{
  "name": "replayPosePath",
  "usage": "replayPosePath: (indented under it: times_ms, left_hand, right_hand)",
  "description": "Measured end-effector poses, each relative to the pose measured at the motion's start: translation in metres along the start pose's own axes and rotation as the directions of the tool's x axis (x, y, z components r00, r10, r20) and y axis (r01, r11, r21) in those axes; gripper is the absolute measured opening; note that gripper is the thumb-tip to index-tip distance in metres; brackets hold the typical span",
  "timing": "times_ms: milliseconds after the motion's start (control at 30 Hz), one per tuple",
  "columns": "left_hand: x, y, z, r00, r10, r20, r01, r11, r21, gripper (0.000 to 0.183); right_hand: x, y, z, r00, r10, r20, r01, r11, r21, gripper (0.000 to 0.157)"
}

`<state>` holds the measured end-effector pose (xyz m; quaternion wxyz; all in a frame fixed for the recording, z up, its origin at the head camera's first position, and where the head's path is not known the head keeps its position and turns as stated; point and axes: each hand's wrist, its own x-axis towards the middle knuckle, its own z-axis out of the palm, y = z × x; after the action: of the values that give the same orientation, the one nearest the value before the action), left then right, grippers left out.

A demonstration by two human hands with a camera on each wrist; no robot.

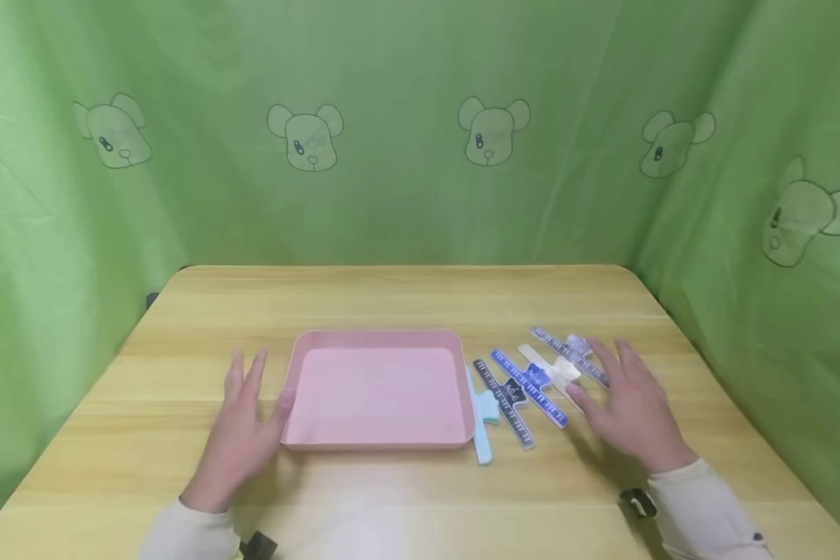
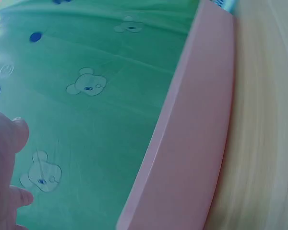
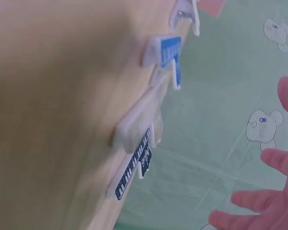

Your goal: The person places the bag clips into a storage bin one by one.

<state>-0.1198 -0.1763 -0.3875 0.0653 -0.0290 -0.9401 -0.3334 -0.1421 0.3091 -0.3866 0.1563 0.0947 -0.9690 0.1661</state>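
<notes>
A pink rectangular tray [image 1: 378,447] lies on the wooden table. My left hand [image 1: 241,439] is at its left side, fingers spread, thumb close to the rim and holding nothing. To the right of the tray several ruler-like plastic clips lie slanted in a row: a light blue clip [image 1: 484,408] against the tray, a black clip [image 1: 511,397], a blue clip [image 1: 535,383], a white clip [image 1: 556,369] and a dark grey-blue clip [image 1: 570,350]. Over the right end of this row hovers my right hand [image 1: 633,412], fingers apart, with nothing in it.
The wooden table [image 1: 364,299] has rounded far corners. Green curtains [image 1: 392,210] printed with bear heads hang behind it and on both sides. A small black device [image 1: 637,503] is at my right wrist, another [image 1: 257,546] at my left.
</notes>
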Motion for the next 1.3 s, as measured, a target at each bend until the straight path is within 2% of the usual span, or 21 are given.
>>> replayPosePath:
  times_ms: [233, 400, 500, 567, 767, 1067, 1300]
  left_hand:
    - [0.003, -0.007, 0.01, 0.994, -0.066, 0.083, 0.081, 0.977, -0.195, 0.07]
    - [-0.002, -0.014, 0.013, 0.979, -0.139, 0.148, 0.18, 0.932, -0.315, 0.086]
    - [-0.004, -0.017, 0.017, 0.978, -0.134, 0.16, 0.186, 0.909, -0.373, 0.092]
    - [-0.004, -0.018, 0.02, 0.979, -0.125, 0.159, 0.178, 0.904, -0.39, 0.092]
    - [-0.004, -0.019, 0.027, 0.976, -0.143, 0.165, 0.193, 0.916, -0.351, 0.089]
    - [-0.007, -0.019, 0.029, 0.975, -0.162, 0.152, 0.199, 0.942, -0.272, 0.084]
    - [-0.007, -0.02, 0.032, 0.974, -0.164, 0.157, 0.197, 0.954, -0.226, 0.083]
  right_hand:
    - [0.013, 0.008, -0.002, 0.998, -0.064, -0.016, 0.065, 0.994, 0.084, 0.072]
    - [0.027, 0.018, -0.004, 0.997, -0.066, 0.029, 0.063, 0.992, 0.111, 0.068]
    - [0.034, 0.025, -0.005, 0.996, -0.054, 0.069, 0.045, 0.991, 0.123, 0.067]
    - [0.039, 0.03, -0.005, 0.994, -0.027, 0.105, 0.014, 0.992, 0.128, 0.067]
    - [0.049, 0.046, -0.001, 0.976, 0.018, 0.219, -0.048, 0.99, 0.13, 0.069]
    - [0.069, 0.064, 0.004, 0.953, -0.024, 0.302, -0.006, 0.995, 0.099, 0.065]
    - [0.077, 0.074, 0.006, 0.934, -0.035, 0.356, 0.002, 0.996, 0.093, 0.061]
